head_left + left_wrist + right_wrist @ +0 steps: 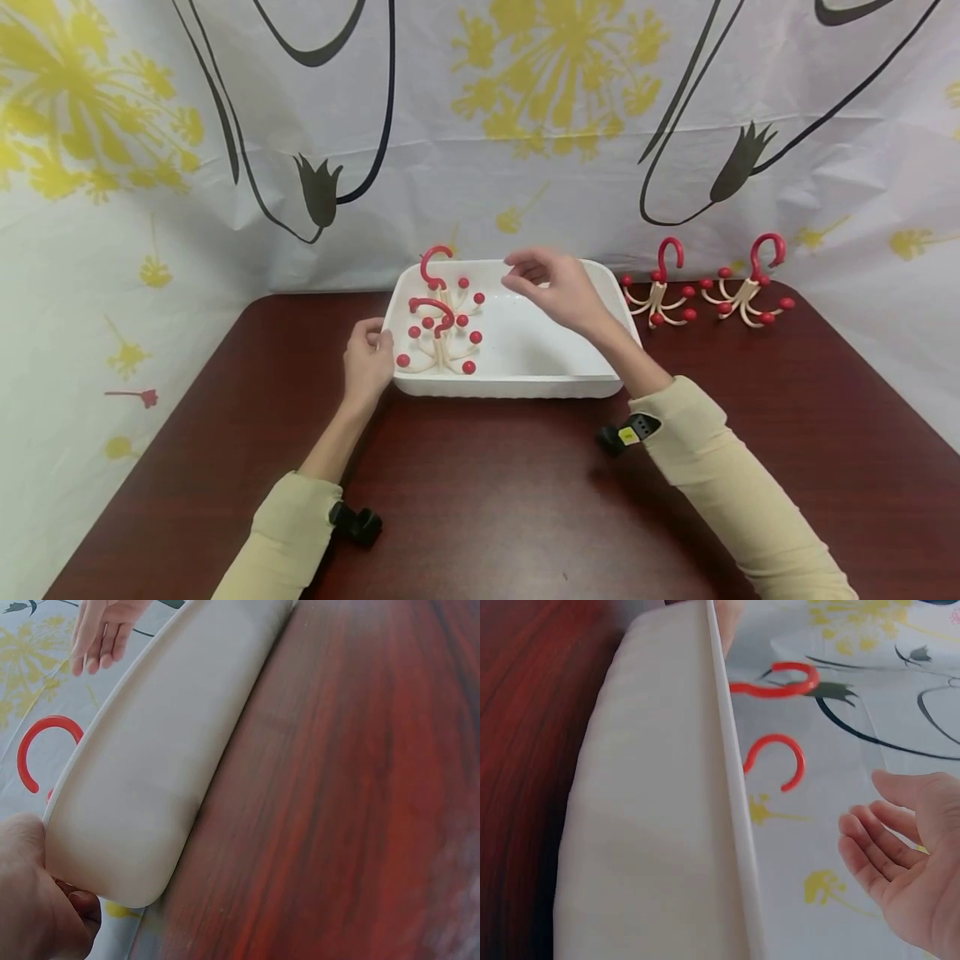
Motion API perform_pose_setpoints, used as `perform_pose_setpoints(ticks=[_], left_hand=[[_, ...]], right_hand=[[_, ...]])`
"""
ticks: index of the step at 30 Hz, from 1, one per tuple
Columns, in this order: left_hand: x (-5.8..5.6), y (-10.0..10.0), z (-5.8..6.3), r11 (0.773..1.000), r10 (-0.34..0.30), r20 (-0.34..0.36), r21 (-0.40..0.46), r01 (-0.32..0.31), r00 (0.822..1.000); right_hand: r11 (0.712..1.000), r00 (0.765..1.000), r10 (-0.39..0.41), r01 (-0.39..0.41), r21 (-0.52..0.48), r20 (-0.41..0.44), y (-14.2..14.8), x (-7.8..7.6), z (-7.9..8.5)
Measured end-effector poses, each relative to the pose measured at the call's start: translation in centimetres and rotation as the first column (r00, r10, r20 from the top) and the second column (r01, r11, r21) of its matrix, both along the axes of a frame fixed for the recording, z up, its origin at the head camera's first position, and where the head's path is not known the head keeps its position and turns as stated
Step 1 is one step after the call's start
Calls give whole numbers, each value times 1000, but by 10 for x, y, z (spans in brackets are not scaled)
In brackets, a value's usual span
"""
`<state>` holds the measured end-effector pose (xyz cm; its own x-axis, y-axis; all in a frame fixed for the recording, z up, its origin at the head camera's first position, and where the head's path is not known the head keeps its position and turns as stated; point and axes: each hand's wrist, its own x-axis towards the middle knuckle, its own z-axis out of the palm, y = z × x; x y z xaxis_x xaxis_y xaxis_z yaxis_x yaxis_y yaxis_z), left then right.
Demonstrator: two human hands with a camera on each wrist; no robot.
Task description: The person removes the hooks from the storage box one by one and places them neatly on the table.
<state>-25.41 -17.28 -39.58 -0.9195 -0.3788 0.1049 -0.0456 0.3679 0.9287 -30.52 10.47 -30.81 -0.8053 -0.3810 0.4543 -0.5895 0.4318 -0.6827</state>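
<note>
A white rectangular tray [525,386] sits on the table, with my left hand [367,365] gripping its left end. In the left wrist view that hand's fingers [84,906] curl at the tray's rim. Two multi-arm hangers, each with a red hook and cream arms tipped with red balls, lie in the tray's left part: a rear hanger [435,271] and a front hanger [440,350]. Over the tray's right half hovers my right hand [558,287], fingers loosely bent and holding nothing. The right wrist view shows its palm and spread fingers [877,847] apart from the tray.
Right of the tray stand two more such hangers, one close to its side [657,293] and another farther right [747,292]. The dark wooden table [487,483] ends against a white cloth [480,167] printed with yellow flowers.
</note>
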Motion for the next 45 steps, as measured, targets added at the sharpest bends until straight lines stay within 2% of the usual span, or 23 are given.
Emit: perform_pose_setpoints(ticks=[11, 18, 29, 35, 45], left_hand=[[0, -1, 1, 1000, 0, -8, 2, 0, 1000], [-1, 0, 1, 1000, 4, -19, -1, -4, 1000], [-1, 1, 0, 1000, 6, -10, -4, -6, 1000], [-2, 0, -2, 1000, 8, 2, -9, -8, 1000], [-2, -1, -2, 1000, 8, -17, -9, -9, 1000]], right_hand=[[992, 993, 117, -117, 37, 2, -44, 1, -5], [983, 987, 158, -159, 88, 19, -62, 4, -9], [970, 978, 196, -204, 134, 71, -70, 8, -12], [969, 981, 191, -192, 159, 18, -72, 7, -13], [978, 983, 175, -168, 119, -48, -67, 8, -4]])
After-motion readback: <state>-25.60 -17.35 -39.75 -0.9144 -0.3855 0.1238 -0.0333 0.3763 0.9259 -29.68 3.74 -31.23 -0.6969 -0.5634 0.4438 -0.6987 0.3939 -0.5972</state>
